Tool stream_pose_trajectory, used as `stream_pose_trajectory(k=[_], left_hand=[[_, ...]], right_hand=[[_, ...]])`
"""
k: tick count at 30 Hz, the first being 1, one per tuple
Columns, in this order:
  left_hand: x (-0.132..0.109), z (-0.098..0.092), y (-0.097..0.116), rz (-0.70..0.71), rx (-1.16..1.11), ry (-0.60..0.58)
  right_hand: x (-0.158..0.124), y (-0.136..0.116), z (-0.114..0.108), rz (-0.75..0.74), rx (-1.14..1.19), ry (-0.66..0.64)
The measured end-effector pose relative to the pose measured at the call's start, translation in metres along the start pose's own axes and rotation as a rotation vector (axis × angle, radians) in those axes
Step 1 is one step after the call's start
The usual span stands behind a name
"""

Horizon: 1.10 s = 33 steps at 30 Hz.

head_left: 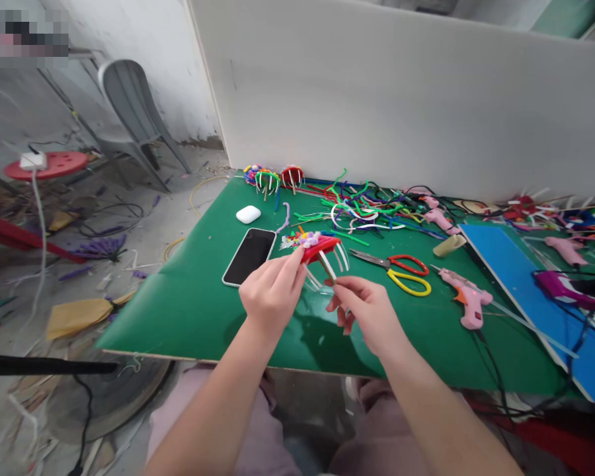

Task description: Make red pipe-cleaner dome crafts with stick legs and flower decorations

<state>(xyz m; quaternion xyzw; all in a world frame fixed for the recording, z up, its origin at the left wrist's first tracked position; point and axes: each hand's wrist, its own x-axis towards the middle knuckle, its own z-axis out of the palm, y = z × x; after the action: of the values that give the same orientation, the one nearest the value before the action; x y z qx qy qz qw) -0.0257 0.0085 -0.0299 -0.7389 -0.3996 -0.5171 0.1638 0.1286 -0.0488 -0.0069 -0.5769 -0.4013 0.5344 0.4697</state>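
Between my hands, above the green table, is a small umbrella-shaped craft (322, 250), with a red top, white strips hanging from it and a thin stick. My left hand (272, 284) grips the edge of the red top, where colourful little decorations show. The fingertips of my right hand (365, 305) pinch the lower end of the stick; its other fingers are loosely curled. Just behind the left hand lies a heap of small coloured bits (290, 240). Scissors (396, 266) with red and yellow handles lie right of the craft. A phone (249, 256) rests beside my left hand.
Similar small crafts (292, 177) stand at the table's back left. Coloured pipe cleaners (361, 206) are heaped along the white partition (377, 99). A pink glue gun (469, 297) with a cord lies right, near a blue board (530, 297). A white case (248, 214) sits left.
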Motion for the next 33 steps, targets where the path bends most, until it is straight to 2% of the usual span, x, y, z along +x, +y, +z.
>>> stream_pose_trajectory(k=[5,9,17,19,22,24,26,29,33], left_hand=[[0.005,0.003,-0.001,0.006,-0.119,0.012],[0.011,0.0,0.002,-0.088,-0.21,-0.006],[0.02,-0.015,0.008,-0.158,-0.407,-0.037],[0.02,-0.018,0.008,-0.248,-0.476,-0.008],[0.016,-0.017,0.006,-0.488,-0.602,0.056],[0.014,-0.014,0.005,-0.65,-0.684,0.041],[0.013,-0.011,0.004,-0.747,-0.733,-0.007],[0.013,-0.009,0.004,-0.747,-0.755,-0.042],[0.016,-0.012,0.0,-0.701,-0.787,-0.069]], right_hand=[[0.003,0.004,0.005,0.1,0.18,-0.118],[0.003,0.008,0.009,0.068,0.186,-0.133],[0.003,0.012,0.009,-0.019,0.236,-0.11],[0.004,0.012,0.007,-0.038,0.249,-0.094],[0.007,0.012,0.004,-0.055,0.267,-0.064],[0.01,0.013,0.002,-0.071,0.27,-0.044],[0.012,0.014,0.001,-0.091,0.259,-0.025],[0.014,0.014,-0.002,-0.114,0.22,-0.01],[0.015,0.013,-0.006,-0.068,0.112,-0.125]])
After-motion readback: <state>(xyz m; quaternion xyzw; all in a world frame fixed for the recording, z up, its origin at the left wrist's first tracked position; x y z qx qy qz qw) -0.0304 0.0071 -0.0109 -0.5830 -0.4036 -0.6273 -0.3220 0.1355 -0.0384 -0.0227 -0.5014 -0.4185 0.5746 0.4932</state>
